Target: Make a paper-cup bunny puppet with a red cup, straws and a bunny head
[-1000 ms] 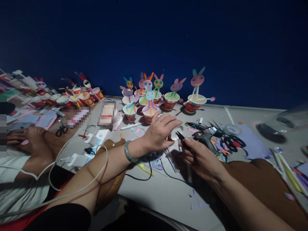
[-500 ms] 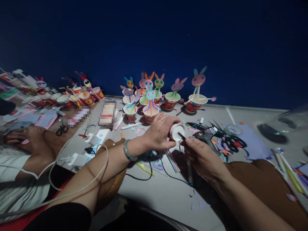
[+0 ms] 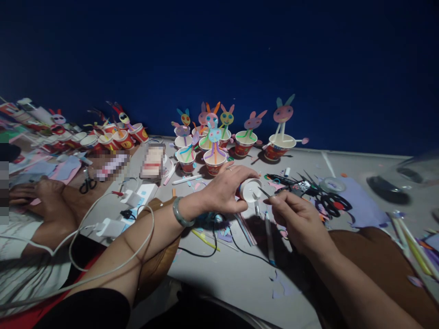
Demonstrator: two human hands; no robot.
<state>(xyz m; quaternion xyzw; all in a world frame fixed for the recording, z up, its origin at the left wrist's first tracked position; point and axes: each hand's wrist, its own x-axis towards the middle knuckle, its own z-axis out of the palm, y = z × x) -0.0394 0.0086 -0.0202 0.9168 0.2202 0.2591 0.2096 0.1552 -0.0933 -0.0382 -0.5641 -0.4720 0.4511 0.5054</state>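
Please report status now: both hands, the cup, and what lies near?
Left hand holding paper cup. Right hand gripping pointed tool, tip near cup; contact unclear. White pen lying near right hand.

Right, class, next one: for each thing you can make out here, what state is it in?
Left hand: curled around the held cup
Held cup: tipped, round white end showing
Right hand: gripping a dark tool
Dark tool: pointed toward the held cup, contact unclear
Rabbit cups: upright
Black scissors: lying down, open or shut unclear
Power strip: plugs in it
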